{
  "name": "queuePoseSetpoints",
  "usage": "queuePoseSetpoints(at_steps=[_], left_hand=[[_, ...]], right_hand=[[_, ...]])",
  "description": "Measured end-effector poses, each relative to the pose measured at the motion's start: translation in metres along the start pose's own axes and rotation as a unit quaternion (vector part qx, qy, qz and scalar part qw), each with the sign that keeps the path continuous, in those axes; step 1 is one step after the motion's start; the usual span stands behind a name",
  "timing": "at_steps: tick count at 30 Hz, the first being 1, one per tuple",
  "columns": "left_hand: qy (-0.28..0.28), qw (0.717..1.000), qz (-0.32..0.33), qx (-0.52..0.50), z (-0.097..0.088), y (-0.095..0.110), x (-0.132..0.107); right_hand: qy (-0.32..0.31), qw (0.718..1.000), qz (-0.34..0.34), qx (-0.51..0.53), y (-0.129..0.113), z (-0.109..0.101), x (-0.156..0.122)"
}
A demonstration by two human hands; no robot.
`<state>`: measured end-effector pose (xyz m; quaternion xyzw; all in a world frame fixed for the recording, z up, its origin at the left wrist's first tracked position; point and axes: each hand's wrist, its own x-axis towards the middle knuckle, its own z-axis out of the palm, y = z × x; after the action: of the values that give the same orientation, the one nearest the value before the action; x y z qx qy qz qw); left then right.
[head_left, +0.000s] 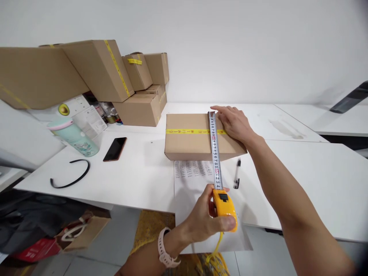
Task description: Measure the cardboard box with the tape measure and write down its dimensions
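A cardboard box [186, 143] with yellow printed tape across its top lies on the white table in front of me. My left hand [205, 218] is wrapped round the yellow case of a tape measure [225, 211], low and nearer to me than the box. The metal blade [214, 147] runs out from the case across the box top to its far edge. There my right hand [234, 122] rests on the box's right part, its fingers holding the blade's hooked end at that edge. A sheet of paper with handwriting [191, 188] lies partly under the box and hangs over the table's front edge.
A black pen [237, 174] lies right of the paper. On the left are a phone [115, 149], a black hairband [86, 174], a mint tumbler [76, 136] and several stacked cardboard boxes [136, 109]. A dark bottle-like object [349, 97] lies far right.
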<state>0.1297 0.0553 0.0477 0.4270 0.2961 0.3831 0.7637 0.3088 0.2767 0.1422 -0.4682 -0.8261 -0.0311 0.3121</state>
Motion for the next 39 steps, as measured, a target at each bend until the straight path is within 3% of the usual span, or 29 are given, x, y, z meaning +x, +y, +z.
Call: queuePoseSetpoints(at_steps=[17, 28, 39], left_hand=[[-0.004, 1.0, -0.007, 0.015, -0.003, 0.012, 0.005], [-0.007, 1.0, -0.02, 0.007, -0.001, 0.014, -0.007], [-0.011, 1.0, 0.001, 0.01, -0.003, 0.006, -0.001]], right_hand=[[-0.007, 0.999, -0.011, -0.029, 0.014, 0.01, 0.005], [0.0, 0.999, -0.004, -0.044, 0.01, 0.009, 0.001], [0.018, 0.999, -0.004, -0.044, 0.008, 0.01, 0.0]])
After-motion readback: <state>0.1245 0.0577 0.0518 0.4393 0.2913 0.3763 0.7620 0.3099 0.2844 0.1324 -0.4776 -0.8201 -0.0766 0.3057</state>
